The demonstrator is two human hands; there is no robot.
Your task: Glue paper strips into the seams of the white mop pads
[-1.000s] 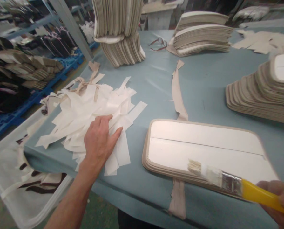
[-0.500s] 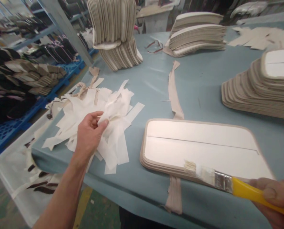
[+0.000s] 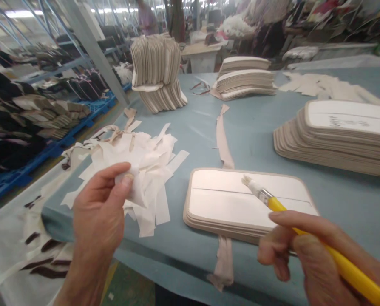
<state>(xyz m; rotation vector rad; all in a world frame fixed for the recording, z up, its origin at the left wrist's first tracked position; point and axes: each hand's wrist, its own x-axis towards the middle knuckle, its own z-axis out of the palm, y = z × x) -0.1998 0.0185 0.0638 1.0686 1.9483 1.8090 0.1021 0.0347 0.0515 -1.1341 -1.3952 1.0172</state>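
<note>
My left hand (image 3: 99,212) is raised over the table's near left edge, thumb and fingers pinched on a white strip (image 3: 133,182) lifted from the heap of white strips (image 3: 145,161). My right hand (image 3: 307,255) grips a yellow-handled brush (image 3: 304,231); its pale bristles point up-left over the top of a short stack of white, beige-edged flat panels (image 3: 228,204) lying before me. A beige fabric strip (image 3: 222,140) runs under that stack toward the far side.
The blue-grey table (image 3: 266,123) carries a tall panel stack (image 3: 346,131) at right, more stacks (image 3: 244,78) at the back, an upright bundle (image 3: 156,72) and loose beige pieces (image 3: 317,85). A clear bin (image 3: 14,242) stands below left. Shelving lines the left side.
My left hand went from lying flat on the strip heap to pinching one strip and lifting it toward me. The brush swung up so its bristles now hover over the panel's middle.
</note>
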